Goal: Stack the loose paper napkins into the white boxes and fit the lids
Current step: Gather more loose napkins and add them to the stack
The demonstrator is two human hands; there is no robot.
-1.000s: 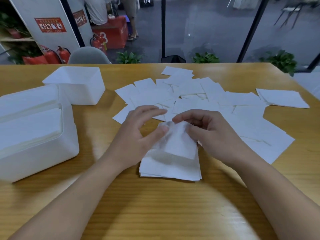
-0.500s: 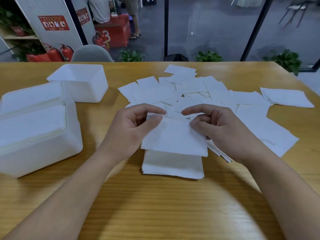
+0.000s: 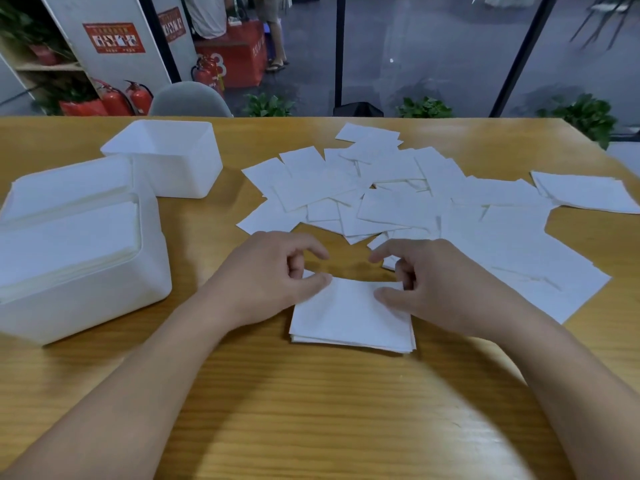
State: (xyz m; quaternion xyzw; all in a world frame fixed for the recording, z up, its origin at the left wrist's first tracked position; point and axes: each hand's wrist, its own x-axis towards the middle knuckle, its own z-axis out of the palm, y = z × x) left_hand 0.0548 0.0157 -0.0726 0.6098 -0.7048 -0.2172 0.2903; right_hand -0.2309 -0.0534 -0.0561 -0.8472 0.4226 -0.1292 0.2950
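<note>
A small stack of white napkins (image 3: 349,323) lies on the wooden table in front of me. My left hand (image 3: 270,275) pinches the far left corner of its top napkin, thumb on top and fingers curled behind the edge. My right hand (image 3: 436,282) pinches the far right corner the same way. Several loose napkins (image 3: 398,199) lie scattered beyond the hands. At the left stands a large white box (image 3: 86,299) holding a pile of napkins. Behind it is an open white box (image 3: 173,174) whose inside looks empty.
A separate small pile of napkins (image 3: 588,194) lies at the far right, near the table's edge. A white lid-like piece (image 3: 65,183) leans behind the large box. Bare table (image 3: 311,410) stretches between my forearms. A grey chair back (image 3: 190,100) rises beyond the far edge.
The napkin my hands held up above the stack has come down onto its top. Both hands moved toward me with it, and their thumbs now rest on its surface.
</note>
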